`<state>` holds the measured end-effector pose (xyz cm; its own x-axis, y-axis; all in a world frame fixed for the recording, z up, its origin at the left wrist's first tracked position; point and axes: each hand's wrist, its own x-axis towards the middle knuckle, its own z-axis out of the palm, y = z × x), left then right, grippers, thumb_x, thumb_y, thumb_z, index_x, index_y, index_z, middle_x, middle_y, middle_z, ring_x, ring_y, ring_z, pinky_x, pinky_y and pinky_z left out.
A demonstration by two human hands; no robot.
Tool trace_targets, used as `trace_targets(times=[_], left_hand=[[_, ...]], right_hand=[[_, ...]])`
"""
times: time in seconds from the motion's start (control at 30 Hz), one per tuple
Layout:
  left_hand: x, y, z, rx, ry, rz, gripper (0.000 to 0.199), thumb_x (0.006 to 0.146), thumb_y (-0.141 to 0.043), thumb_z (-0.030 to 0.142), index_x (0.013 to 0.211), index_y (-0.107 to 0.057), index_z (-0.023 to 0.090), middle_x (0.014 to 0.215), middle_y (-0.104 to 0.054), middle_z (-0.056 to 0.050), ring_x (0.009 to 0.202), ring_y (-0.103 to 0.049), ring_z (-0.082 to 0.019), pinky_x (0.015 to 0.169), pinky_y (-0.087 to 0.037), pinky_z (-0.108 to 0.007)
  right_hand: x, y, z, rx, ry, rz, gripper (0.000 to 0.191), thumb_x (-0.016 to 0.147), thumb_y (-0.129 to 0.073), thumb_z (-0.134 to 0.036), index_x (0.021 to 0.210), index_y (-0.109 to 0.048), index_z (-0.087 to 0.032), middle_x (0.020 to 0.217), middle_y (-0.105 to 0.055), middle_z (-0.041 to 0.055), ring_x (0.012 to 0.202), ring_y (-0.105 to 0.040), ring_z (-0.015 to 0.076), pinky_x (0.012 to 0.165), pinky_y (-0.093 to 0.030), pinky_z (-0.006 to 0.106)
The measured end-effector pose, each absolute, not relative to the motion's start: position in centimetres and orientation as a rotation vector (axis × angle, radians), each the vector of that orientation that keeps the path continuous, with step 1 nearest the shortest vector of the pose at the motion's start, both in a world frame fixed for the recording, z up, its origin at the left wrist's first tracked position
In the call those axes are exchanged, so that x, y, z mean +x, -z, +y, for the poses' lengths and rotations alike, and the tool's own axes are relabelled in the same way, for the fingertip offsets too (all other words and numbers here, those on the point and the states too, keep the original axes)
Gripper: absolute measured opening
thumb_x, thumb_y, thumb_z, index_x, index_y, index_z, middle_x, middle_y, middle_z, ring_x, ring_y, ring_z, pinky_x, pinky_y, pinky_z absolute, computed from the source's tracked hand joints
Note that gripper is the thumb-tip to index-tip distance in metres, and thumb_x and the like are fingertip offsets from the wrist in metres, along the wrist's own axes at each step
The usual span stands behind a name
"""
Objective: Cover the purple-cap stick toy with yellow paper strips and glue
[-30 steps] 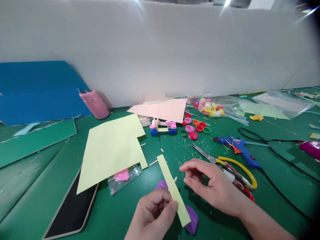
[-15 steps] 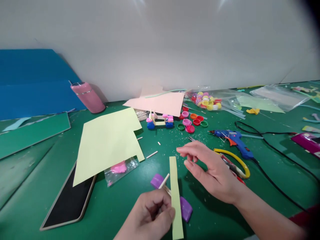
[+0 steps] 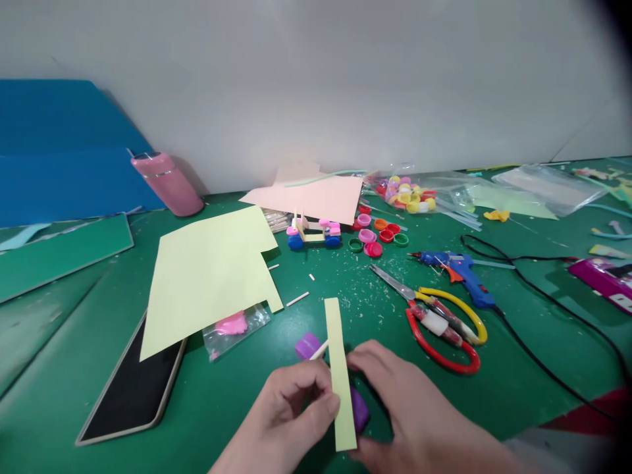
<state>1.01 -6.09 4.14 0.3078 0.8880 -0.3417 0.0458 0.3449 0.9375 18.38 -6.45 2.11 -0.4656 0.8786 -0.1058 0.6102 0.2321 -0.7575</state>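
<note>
My left hand (image 3: pixel 293 411) is closed, pinching a pale yellow paper strip (image 3: pixel 340 375) that stands upright between thumb and fingers. Behind the strip, a thin white stick (image 3: pixel 319 350) pokes out beside a purple piece (image 3: pixel 307 345). A second purple piece (image 3: pixel 359 409) shows to the right of the strip. How the stick and purple pieces join is hidden by the strip and my fingers. My right hand (image 3: pixel 399 401) curves around the right purple piece, thumb and fingers apart. Its fingertips come close to the strip's right edge and its thumb is near the lower end.
Scissors (image 3: pixel 434 319) and a blue glue gun (image 3: pixel 457 270) lie to the right. Ahead are a small toy car (image 3: pixel 315 235) and several bottle caps (image 3: pixel 374 249). A yellow paper sheet (image 3: pixel 207 276) overlaps a phone (image 3: pixel 133 388) on the left; a pink tumbler (image 3: pixel 170 184) stands behind.
My right hand has moved down and left from above the scissors to the strip's side, uncovering the scissors. My left hand keeps its pinch on the strip. The view has shifted slightly.
</note>
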Motion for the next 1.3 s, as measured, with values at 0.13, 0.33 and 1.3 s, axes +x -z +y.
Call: trace_targets(times=[0.13, 0.33, 1.3], left_hand=[[1.2, -4.5, -5.9, 1.065, -0.768, 1.110, 0.021, 0.069, -0.062, 0.029, 0.053, -0.057, 0.017, 0.056, -0.048, 0.001, 0.055, -0.038, -0.012, 0.052, -0.030, -0.023], [1.0, -5.2, -5.6, 1.073, -0.761, 1.145, 0.024, 0.073, -0.057, 0.029, 0.052, -0.052, 0.017, 0.051, -0.039, 0.004, 0.050, -0.030, -0.010, 0.048, -0.024, -0.023], [2.6, -5.7, -5.3, 0.788, -1.137, 1.211, 0.016, 0.072, -0.062, 0.028, 0.064, -0.061, 0.015, 0.059, -0.051, 0.001, 0.057, -0.040, -0.011, 0.054, -0.034, -0.023]], right_hand=[[17.0, -1.2, -6.9, -1.478, -0.973, -2.231, 0.037, 0.066, -0.058, -0.026, 0.102, -0.053, -0.019, 0.090, -0.053, 0.0052, 0.077, -0.053, 0.0211, 0.061, -0.042, 0.031], [16.1, -1.9, -3.6, -1.551, -0.707, -2.359, 0.028, 0.071, -0.050, -0.020, 0.099, -0.052, -0.019, 0.090, -0.053, 0.0057, 0.076, -0.054, 0.0207, 0.063, -0.041, 0.030], [16.9, -4.5, -3.8, -1.150, -1.455, -1.496, 0.026, 0.089, -0.040, -0.036, 0.072, -0.048, -0.018, 0.065, -0.041, -0.0034, 0.058, -0.035, 0.0102, 0.052, -0.029, 0.021]])
